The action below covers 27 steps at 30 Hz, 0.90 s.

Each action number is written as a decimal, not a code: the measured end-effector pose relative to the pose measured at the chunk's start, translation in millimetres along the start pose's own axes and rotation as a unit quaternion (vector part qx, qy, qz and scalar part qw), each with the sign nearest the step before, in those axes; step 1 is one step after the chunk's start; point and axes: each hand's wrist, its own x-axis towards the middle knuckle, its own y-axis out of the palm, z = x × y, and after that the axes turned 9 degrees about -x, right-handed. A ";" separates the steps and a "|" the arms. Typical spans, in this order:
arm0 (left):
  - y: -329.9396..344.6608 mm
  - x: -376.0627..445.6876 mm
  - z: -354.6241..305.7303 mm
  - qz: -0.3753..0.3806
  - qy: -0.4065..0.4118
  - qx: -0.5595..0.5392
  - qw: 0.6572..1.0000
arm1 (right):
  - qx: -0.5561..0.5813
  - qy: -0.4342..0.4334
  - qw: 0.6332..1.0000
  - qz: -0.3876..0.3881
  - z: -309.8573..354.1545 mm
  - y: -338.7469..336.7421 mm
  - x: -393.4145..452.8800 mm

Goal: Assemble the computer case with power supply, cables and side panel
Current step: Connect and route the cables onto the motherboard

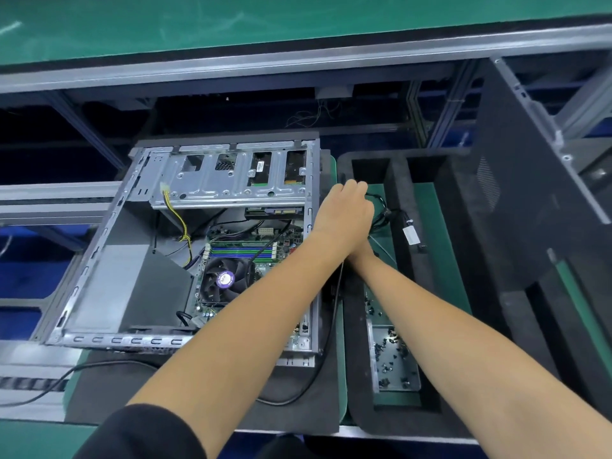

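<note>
The computer case (185,246) lies on its side on a dark mat (109,389) on the green counter (337,385), its open side up. Inside show the metal drive cage (228,180) along the far edge, the circuit board with its round fan (223,279) and a yellow and black wire bundle (180,223). The near right corner of the case is hidden under the left forearm.

The left hand (344,210) reaches past the right edge of the case to the black foam tray (397,422) beside it. Its fingers curl down over a black cable (384,212) at the tray's dividing wall; the fingertips are out of sight, so how firm the grip is cannot be made out.

The right hand (361,253) lies under the left wrist and is almost wholly covered; whether its grip is open or closed on anything cannot be told.

The cable runs to a white tag (411,234), and its far end is lost against the dark foam. Lower in the tray sits a shallow metal dish (394,356) of small dark screws, too blurred to count.

The dark side panel (516,180) leans upright at the right, its lower part cut off by the frame edge. A black cord (49,382) trails across the mat at the near left
</note>
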 end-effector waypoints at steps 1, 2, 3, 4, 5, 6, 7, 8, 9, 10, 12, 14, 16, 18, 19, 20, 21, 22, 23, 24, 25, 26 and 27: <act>1.4 1.4 -0.6 0.033 0.014 0.015 0.999 | 0.027 0.002 1.000 0.010 0.0 -5.2 -2.5; 2.5 2.7 -0.7 0.068 0.020 0.026 0.997 | 0.049 0.010 0.998 0.031 0.2 -10.5 -5.3; 2.8 3.4 -0.5 0.098 0.018 0.035 0.994 | 0.038 -0.002 0.998 0.056 -0.1 -17.7 -10.0; 1.9 4.3 0.2 0.117 0.011 0.042 0.992 | 0.022 -0.017 0.998 0.058 -2.0 -26.2 -13.6; 0.6 5.1 0.2 0.130 0.004 0.045 0.990 | 0.007 -0.023 0.999 0.049 -6.8 -32.8 -13.8; -0.5 6.4 -0.4 0.139 0.000 0.041 0.989 | 0.012 -0.020 0.999 0.023 -14.7 -42.0 -14.2; -1.8 7.8 -1.0 0.148 -0.003 0.032 0.988 | 0.005 -0.008 1.000 -0.018 -21.7 -50.6 -11.9; -2.8 8.7 -1.5 0.159 -0.006 0.021 0.987 | 0.006 0.018 0.998 -0.065 -29.0 -58.2 -9.7; -4.6 9.0 -1.8 0.167 -0.006 0.010 0.986 | 0.002 0.037 0.995 -0.090 -36.7 -63.9 -6.1; -5.5 9.4 -1.7 0.168 0.000 0.000 0.986 | -0.010 0.050 0.994 -0.095 -42.0 -69.4 -4.5; -6.7 10.6 -2.2 0.164 0.023 -0.014 0.986 | -0.027 0.060 0.993 -0.095 -49.9 -76.2 -2.7; -4.7 12.8 -2.9 0.164 0.060 -0.022 0.984 | -0.052 0.052 0.994 -0.079 -52.5 -75.4 1.3; -1.2 15.2 -3.6 0.174 0.097 -0.032 0.980 | -0.101 0.032 0.994 -0.041 -50.0 -69.4 7.0; 2.3 16.4 -3.7 0.205 0.126 -0.034 0.970 | -0.124 0.017 0.992 -0.006 -46.4 -62.8 16.5; 4.4 16.4 -3.7 0.222 0.139 -0.032 0.964 | -0.119 0.019 0.993 0.006 -44.3 -60.6 22.1; 6.6 15.7 -4.2 0.240 0.150 -0.031 0.959 | -0.104 0.029 0.994 0.018 -41.9 -59.1 26.9; 8.1 15.2 -4.8 0.259 0.160 -0.035 0.952 | -0.084 0.039 0.995 0.027 -40.3 -57.6 32.0; 8.9 14.0 -5.9 0.277 0.167 -0.043 0.945 | -0.065 0.048 0.996 0.036 -38.7 -56.8 35.8; 9.4 12.7 -7.6 0.286 0.172 -0.054 0.941 | -0.049 0.053 0.997 0.040 -38.8 -55.2 39.3; 9.7 11.6 -9.1 0.286 0.175 -0.064 0.940 | -0.034 0.053 0.997 0.039 -38.8 -54.5 41.5; 9.3 10.5 -10.4 0.281 0.174 -0.074 0.941 | -0.025 0.048 0.998 0.031 -39.6 -53.0 43.4; 8.4 10.0 -11.7 0.277 0.172 -0.083 0.942 | -0.025 0.042 0.999 0.021 -40.1 -52.1 44.5; 7.8 9.8 -13.2 0.273 0.169 -0.092 0.943 | -0.031 0.036 0.999 0.004 -41.2 -50.9 46.0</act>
